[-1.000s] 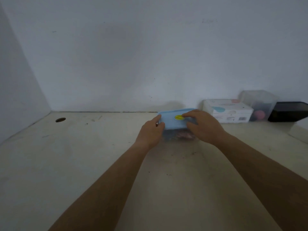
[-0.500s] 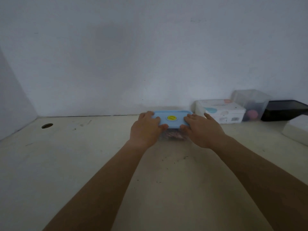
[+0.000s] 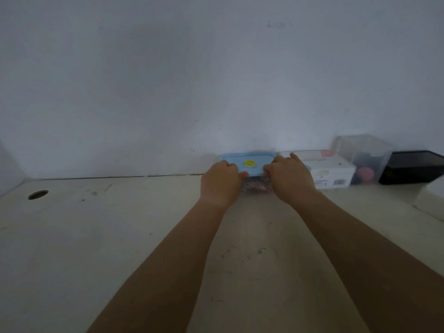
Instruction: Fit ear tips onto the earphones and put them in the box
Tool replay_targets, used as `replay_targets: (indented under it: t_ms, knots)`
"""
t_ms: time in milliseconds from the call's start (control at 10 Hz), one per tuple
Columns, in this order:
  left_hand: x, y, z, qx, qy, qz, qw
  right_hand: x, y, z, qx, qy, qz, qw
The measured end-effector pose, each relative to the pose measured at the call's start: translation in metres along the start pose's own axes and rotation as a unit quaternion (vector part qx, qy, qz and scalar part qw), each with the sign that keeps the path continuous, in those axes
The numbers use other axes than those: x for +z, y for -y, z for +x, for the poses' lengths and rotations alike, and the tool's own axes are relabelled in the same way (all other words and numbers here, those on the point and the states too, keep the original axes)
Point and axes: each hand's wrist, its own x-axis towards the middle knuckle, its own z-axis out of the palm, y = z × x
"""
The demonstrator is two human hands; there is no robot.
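Head view, box [image 3: 254, 186] with blue lid [image 3: 248, 159] at the counter's [image 3: 96, 236] back edge against the wall, left hand [image 3: 222, 183] and right hand [image 3: 289, 181] gripping its two ends, white carton [image 3: 329, 171] just right

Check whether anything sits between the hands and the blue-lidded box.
Nothing visible: left hand and right hand hold the clear box at opposite ends. Its blue lid is on, covering the opening.

Between left hand [image 3: 221, 186] and right hand [image 3: 290, 185]: box [image 3: 257, 186], lid [image 3: 252, 157] on top. Right of right hand: carton [image 3: 332, 173], bin [image 3: 364, 157], tray [image 3: 413, 170]. Far left of both: hole [image 3: 38, 194] in table [image 3: 108, 248].
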Motion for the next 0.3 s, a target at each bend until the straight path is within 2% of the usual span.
replay_targets:
  t_ms: [100, 200, 300]
  knots:
    - [-0.003, -0.002, 0.001, 0.005, -0.003, 0.015, 1.000, -0.001, 0.000, 0.003, 0.006, 0.002, 0.008, 1.000]
    - [-0.010, -0.001, 0.006, 0.001, 0.046, 0.008, 0.999, 0.001, 0.001, 0.001, 0.017, 0.025, 0.020, 0.999]
    - [-0.020, -0.001, 0.003, -0.003, 0.128, -0.018, 0.992, -0.008, 0.003, -0.001, 0.041, 0.087, 0.071, 0.993]
